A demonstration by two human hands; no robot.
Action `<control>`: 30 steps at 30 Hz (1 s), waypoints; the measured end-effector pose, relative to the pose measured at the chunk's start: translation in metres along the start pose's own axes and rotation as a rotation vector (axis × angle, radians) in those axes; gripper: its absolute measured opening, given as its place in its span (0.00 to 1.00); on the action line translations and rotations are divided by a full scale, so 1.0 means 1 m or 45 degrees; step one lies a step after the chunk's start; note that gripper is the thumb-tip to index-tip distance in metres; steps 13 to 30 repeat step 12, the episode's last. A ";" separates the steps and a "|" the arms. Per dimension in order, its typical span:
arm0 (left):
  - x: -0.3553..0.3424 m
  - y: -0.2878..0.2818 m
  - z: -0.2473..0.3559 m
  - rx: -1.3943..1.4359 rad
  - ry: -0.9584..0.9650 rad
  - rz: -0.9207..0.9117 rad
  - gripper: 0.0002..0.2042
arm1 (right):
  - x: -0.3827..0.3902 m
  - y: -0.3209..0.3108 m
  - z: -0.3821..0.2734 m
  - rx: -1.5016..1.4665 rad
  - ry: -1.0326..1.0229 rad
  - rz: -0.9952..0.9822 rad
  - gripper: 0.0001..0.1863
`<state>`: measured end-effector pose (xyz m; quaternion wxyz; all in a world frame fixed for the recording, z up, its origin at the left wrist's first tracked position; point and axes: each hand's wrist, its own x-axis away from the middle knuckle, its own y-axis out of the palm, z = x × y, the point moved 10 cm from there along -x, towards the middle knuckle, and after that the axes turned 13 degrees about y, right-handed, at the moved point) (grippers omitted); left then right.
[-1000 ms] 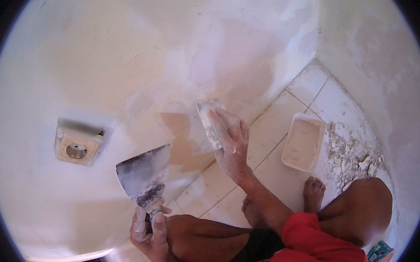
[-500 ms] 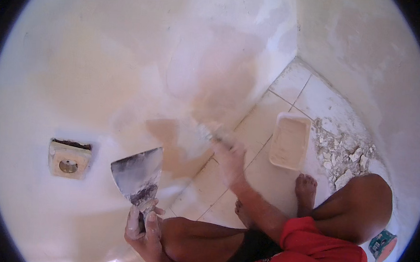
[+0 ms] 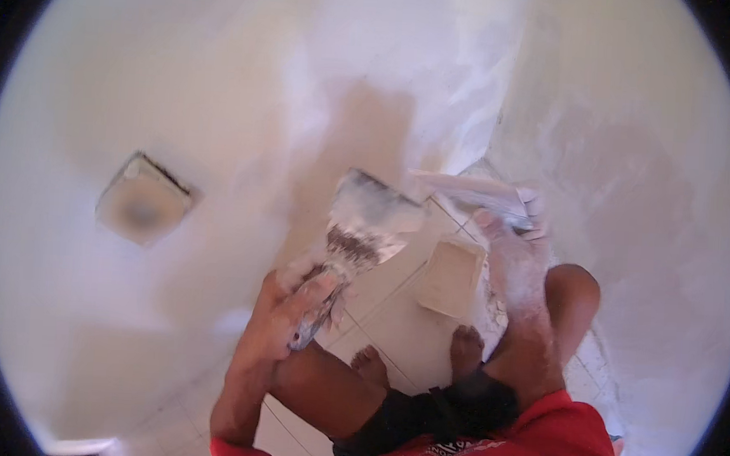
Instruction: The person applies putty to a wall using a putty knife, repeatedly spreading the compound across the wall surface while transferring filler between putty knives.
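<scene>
My left hand [image 3: 295,307] is closed round the handle of a wide putty knife [image 3: 375,216]. Its flared metal blade points up, smeared with pale and brownish filler. Off to the right, my right hand [image 3: 519,244] grips a second putty knife [image 3: 474,187], blurred and seen nearly edge-on. That one reaches leftward toward the first blade, with a gap between them. Beyond both tools rises a plastered wall [image 3: 224,80] with a darker, damp-looking patch [image 3: 370,121].
A shallow rectangular tray [image 3: 451,278] of filler stands on the tiled floor [image 3: 394,312] before my feet. A loose-looking wall socket [image 3: 145,204] juts from the wall at left. My right forearm hides most of the rubble.
My right hand has drawn back from the wall and moved up and right. My left hand has raised its putty knife rightward. The view has shifted, and the socket now appears higher.
</scene>
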<state>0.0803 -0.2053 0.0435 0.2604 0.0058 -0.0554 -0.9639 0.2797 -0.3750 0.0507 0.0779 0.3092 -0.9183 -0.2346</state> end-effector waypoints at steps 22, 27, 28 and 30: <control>0.000 0.055 0.034 0.188 0.168 -0.363 0.14 | -0.005 0.015 -0.085 1.370 -0.948 -0.297 0.12; 0.000 0.055 0.034 0.188 0.168 -0.363 0.14 | -0.005 0.015 -0.085 1.370 -0.948 -0.297 0.12; 0.000 0.055 0.034 0.188 0.168 -0.363 0.14 | -0.005 0.015 -0.085 1.370 -0.948 -0.297 0.12; 0.000 0.055 0.034 0.188 0.168 -0.363 0.14 | -0.005 0.015 -0.085 1.370 -0.948 -0.297 0.12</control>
